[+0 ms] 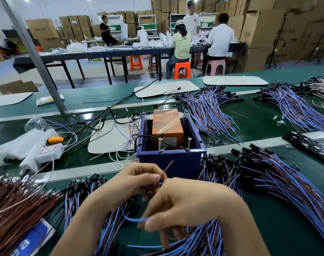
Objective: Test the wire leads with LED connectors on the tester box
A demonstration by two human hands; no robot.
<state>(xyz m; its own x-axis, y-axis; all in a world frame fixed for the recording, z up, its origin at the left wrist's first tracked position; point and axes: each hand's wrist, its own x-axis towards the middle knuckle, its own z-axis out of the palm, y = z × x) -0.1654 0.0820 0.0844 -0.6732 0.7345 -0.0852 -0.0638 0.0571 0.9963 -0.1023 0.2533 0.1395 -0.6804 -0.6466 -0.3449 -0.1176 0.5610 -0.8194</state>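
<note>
The tester box point(176, 159) is a dark blue bin with an orange unit point(167, 126) inside and two upright screws point(160, 145) at its near rim. Just in front of it, my left hand point(131, 183) pinches the brown end of a wire lead point(166, 169), which points up toward the box. My right hand point(185, 204) grips the same lead's blue wire point(133, 218), which loops below my fingers. Under my hands lies a pile of blue and brown leads with black LED connectors point(83, 183).
More lead bundles lie right of the box point(268, 174) and farther back point(209, 109). Brown wires point(15, 204) fill the near left. A white power strip point(46, 152) and cables sit left of the box. People work at a far table point(102, 54).
</note>
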